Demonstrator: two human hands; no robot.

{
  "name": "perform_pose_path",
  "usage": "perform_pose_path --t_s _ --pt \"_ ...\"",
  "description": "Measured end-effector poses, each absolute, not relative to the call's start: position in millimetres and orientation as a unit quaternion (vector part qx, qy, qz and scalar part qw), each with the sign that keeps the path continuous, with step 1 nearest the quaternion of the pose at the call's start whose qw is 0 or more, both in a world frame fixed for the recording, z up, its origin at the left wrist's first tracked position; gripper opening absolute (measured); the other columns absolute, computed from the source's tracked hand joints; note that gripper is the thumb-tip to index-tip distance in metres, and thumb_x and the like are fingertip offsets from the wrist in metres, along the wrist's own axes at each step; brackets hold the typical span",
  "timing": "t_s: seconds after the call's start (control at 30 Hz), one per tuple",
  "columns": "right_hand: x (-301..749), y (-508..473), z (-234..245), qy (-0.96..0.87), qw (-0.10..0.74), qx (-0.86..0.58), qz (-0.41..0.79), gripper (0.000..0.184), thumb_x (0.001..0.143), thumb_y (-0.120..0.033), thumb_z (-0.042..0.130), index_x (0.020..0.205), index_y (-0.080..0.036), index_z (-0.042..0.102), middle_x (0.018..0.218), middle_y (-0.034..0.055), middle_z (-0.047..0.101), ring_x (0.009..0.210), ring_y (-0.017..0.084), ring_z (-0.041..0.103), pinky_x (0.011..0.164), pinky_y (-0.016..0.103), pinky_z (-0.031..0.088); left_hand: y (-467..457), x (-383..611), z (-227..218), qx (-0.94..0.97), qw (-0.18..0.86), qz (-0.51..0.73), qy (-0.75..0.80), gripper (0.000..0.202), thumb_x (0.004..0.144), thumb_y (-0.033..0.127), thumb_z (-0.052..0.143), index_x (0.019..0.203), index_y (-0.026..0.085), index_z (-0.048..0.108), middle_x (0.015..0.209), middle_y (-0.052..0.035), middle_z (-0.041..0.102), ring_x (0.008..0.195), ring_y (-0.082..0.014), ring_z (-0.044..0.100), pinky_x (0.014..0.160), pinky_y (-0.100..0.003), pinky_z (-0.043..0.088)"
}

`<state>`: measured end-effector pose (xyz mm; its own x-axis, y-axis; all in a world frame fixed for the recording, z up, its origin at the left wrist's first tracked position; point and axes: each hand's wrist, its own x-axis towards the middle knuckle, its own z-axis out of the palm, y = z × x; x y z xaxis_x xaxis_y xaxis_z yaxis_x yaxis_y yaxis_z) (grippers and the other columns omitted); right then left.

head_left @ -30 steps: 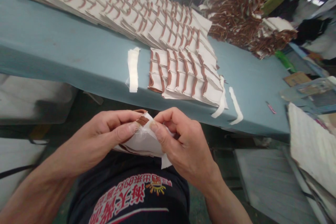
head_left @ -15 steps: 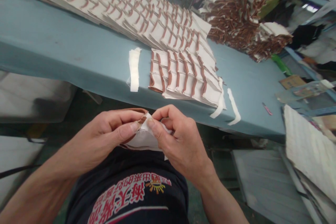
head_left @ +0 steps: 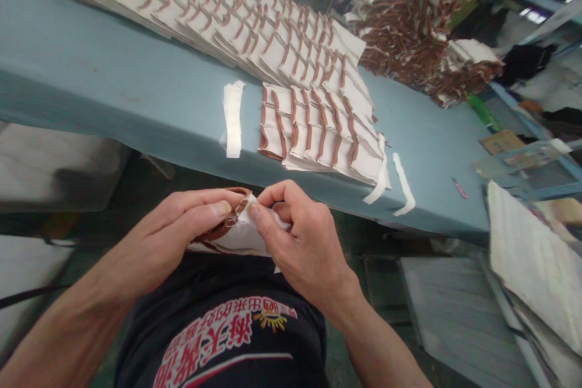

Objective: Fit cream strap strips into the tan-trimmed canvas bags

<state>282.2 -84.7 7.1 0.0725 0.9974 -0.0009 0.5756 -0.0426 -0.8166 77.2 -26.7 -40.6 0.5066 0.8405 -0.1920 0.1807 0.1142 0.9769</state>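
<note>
A white fabric piece with brown edging [head_left: 248, 239] is held between my hands, just above my lap and in front of the table edge. My left hand [head_left: 182, 221] pinches its brown edge between thumb and fingers. My right hand [head_left: 297, 233] grips the white corner of the same piece, thumb on top. Loose white threads hang at the edge between the two hands. The part of the fabric under my right palm is hidden.
Rows of overlapping white pieces with brown edges [head_left: 318, 127] lie on the blue table [head_left: 173, 109]. White strips [head_left: 233, 121] rest near its front edge. A brown and white heap [head_left: 409, 42] stands behind. A small pink tool [head_left: 460, 188] lies at right.
Both hands have shifted slightly left with the fabric. My left thumb has drawn back from the corner, and loose threads show more clearly there.
</note>
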Motion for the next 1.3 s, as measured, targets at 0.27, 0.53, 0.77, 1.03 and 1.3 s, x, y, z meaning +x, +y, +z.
perform_pose_path --t_s 0.27,0.53,0.77,1.03,1.3 --pt "278 -85 0 -0.584 0.34 -0.659 0.329 0.022 0.103 -0.045 0.064 0.094 -0.025 0.063 0.059 -0.0072 0.061 0.048 0.013 0.052 0.061 0.028 0.032 -36 99 -19 0.627 0.557 0.295 0.458 0.027 0.082 0.044 0.072 0.092 0.022 0.084 0.093 -0.0044 0.088 0.082 -0.0237 0.083 0.071 -0.024 0.062" --pt "283 -82 -5 -0.574 0.319 -0.647 0.387 0.022 0.101 -0.044 0.069 0.094 -0.025 0.063 0.063 -0.0056 0.067 0.053 0.013 0.059 0.057 0.026 0.034 -42 111 -20 0.648 0.487 0.287 0.51 0.029 0.079 0.042 0.057 0.083 0.022 0.078 0.065 -0.0008 0.079 0.055 -0.0204 0.067 0.048 -0.026 0.047" --pt "294 -70 -14 -0.481 0.328 -0.542 0.606 0.043 0.092 -0.06 0.08 0.091 -0.024 0.058 0.058 -0.0076 0.064 0.049 0.011 0.058 0.047 0.02 0.042 -49 111 -19 0.688 0.428 0.322 0.49 0.022 0.082 0.031 0.056 0.08 0.024 0.077 0.077 0.0008 0.085 0.063 -0.0198 0.076 0.054 -0.024 0.055" --pt "298 -58 -42 -0.384 0.31 -0.455 0.741 0.064 0.067 -0.073 0.094 0.076 -0.02 0.059 0.058 -0.008 0.055 0.048 0.007 0.043 0.046 0.02 0.034 -56 113 -23 0.68 0.41 0.311 0.523 0.023 0.081 0.033 0.059 0.073 0.024 0.078 0.066 0.0008 0.077 0.057 -0.0191 0.067 0.052 -0.027 0.048" --pt "300 -81 -34 -0.424 0.344 -0.535 0.644 0.061 0.079 -0.072 0.09 0.09 -0.021 0.061 0.064 -0.0057 0.064 0.052 0.008 0.05 0.046 0.018 0.034 -33 87 -38 0.629 0.598 0.226 0.443 0.025 0.085 0.045 0.073 0.092 0.027 0.089 0.113 -0.0055 0.087 0.102 -0.0293 0.082 0.085 -0.031 0.066"
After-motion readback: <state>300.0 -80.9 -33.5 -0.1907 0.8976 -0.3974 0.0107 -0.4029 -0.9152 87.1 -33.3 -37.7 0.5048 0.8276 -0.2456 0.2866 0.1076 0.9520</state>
